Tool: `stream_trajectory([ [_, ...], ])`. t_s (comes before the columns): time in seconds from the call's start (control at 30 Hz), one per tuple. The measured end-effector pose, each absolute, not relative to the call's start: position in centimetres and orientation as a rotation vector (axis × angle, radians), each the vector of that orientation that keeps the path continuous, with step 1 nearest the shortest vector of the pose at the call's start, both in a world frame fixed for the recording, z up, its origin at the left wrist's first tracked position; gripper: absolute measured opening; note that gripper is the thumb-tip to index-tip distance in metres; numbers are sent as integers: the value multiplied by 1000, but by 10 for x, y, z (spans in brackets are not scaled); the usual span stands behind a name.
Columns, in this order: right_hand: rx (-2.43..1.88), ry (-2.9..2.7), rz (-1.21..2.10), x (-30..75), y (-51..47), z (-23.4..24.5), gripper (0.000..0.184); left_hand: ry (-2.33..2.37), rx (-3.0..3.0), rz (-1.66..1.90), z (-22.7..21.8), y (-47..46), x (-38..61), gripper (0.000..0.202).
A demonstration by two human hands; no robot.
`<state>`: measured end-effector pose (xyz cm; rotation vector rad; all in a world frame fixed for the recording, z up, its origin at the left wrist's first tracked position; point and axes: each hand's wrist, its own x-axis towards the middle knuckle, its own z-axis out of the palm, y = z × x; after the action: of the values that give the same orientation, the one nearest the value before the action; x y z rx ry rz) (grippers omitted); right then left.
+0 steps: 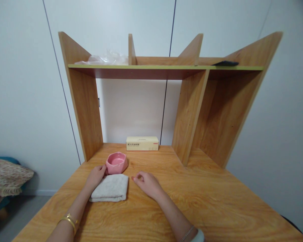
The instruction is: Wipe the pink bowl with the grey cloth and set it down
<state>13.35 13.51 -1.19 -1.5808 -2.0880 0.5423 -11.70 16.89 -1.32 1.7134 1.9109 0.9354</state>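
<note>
fingertips of the left hand meet the left side of a pink faceted ashtray; i can't tell whether they grip it. the right hand is loosely curled, apart from the ashtray, and i can't see if it pinches anything. between the hands lies a folded grey towel on the wooden desk. beyond both hands stands a cling-film box; above, past the left hand, a clear plastic bag lies on a shelf.

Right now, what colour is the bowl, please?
The bowl is pink, best seen in the head view.
</note>
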Motion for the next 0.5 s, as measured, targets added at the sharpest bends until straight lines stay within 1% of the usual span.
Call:
stream_trajectory([
  [0.1,-1701,-2056,510,128,126,-3,44,1946,1722,949,-13,170,-118,42],
  [0.2,-1672,-2113,498,114,116,1,51,2031,1668,1020,-12,172,-117,45],
  [0.27,-1616,-2191,461,101,110,0,47,2055,1596,1045,-13,173,-116,53],
  [0.37,-1562,-2308,365,89,109,-1,34,1971,1580,1056,-16,175,-114,68],
  [0.5,-1614,-2375,322,113,120,7,24,1956,1617,1072,-22,180,-112,80],
])
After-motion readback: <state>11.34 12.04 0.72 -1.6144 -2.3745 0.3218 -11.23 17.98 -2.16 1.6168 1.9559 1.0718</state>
